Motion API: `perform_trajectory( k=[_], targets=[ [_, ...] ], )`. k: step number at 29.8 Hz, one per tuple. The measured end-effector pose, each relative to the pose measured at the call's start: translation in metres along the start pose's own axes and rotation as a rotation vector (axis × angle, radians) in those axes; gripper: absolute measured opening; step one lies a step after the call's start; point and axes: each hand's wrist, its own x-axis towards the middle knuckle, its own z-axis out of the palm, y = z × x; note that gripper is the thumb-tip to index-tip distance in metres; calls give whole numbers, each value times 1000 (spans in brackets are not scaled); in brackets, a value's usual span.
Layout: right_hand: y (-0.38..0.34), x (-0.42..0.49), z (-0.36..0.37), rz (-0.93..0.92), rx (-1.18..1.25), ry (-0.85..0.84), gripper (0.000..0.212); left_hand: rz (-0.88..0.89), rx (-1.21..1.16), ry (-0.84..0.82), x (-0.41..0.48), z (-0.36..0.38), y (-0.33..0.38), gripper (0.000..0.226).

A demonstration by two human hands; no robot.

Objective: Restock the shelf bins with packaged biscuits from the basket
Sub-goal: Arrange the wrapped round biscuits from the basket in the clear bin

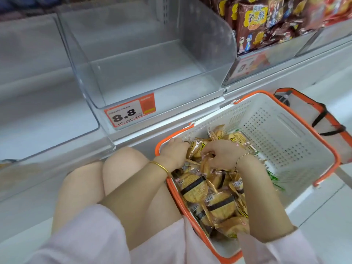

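A white basket with an orange rim (282, 134) stands on the floor at the lower right, holding several yellow packaged biscuits (219, 204). Both of my hands are down inside it at its far left end. My left hand (176, 151) curls its fingers round biscuit packets (197, 148) by the rim. Beside it, my right hand (222, 154) grips more packets from the pile. A clear plastic shelf bin (209, 44) with an 8.8 price tag (129, 113) stands above, with nothing in it.
Another clear bin (47, 111) sits to the left. The bin at the upper right holds brown snack bags (266, 21). A second orange-framed basket (323, 115) stands behind the white one. My bare knees (122, 168) are beside the basket.
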Motion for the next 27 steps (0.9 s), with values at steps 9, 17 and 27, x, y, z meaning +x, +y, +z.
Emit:
perform_trajectory(
  k=[9,17,27],
  targets=[
    [2,-24,-27,-114,145,367,17,-2,-177,394,-28,-49,0,22],
    [-58,-49,-42,-388,633,452,25,-68,-296,592,-110,-131,-26,6],
    [-169,-52,-49,-780,670,468,27,-38,-625,692,-232,-195,-99,22]
  ],
)
